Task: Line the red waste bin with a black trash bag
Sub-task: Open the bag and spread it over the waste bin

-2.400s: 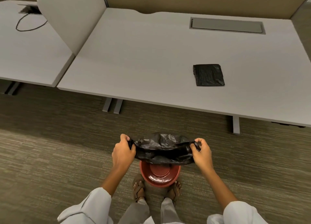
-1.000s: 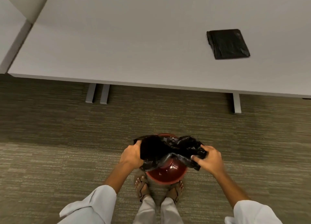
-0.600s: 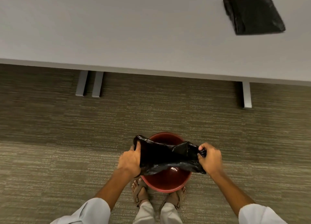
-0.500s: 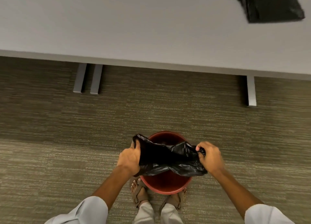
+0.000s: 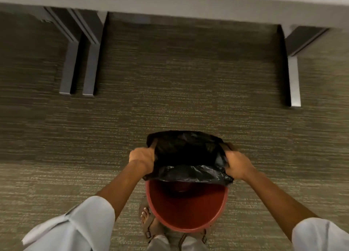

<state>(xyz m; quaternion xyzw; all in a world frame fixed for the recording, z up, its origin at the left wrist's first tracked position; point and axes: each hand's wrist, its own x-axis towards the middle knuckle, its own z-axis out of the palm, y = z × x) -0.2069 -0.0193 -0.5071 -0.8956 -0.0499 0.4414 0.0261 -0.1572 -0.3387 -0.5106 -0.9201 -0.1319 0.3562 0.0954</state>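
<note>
The red waste bin (image 5: 187, 209) stands on the carpet right in front of my feet, its near half open and red inside. A black trash bag (image 5: 186, 156) is spread over the far half of the bin, its mouth held wide, and it hides the far rim. My left hand (image 5: 142, 159) grips the bag's left edge, and my right hand (image 5: 237, 165) grips its right edge. The bag's near edge hangs loose across the middle of the opening.
A grey desk edge (image 5: 188, 7) runs along the top. Two metal desk legs (image 5: 79, 67) stand at the upper left and one desk leg (image 5: 293, 77) at the upper right. My sandalled feet (image 5: 151, 226) are just behind the bin.
The view has tilted down and closer, so the folded black bag on the desk is out of sight. The bag has been pulled wider and over the far side of the bin.
</note>
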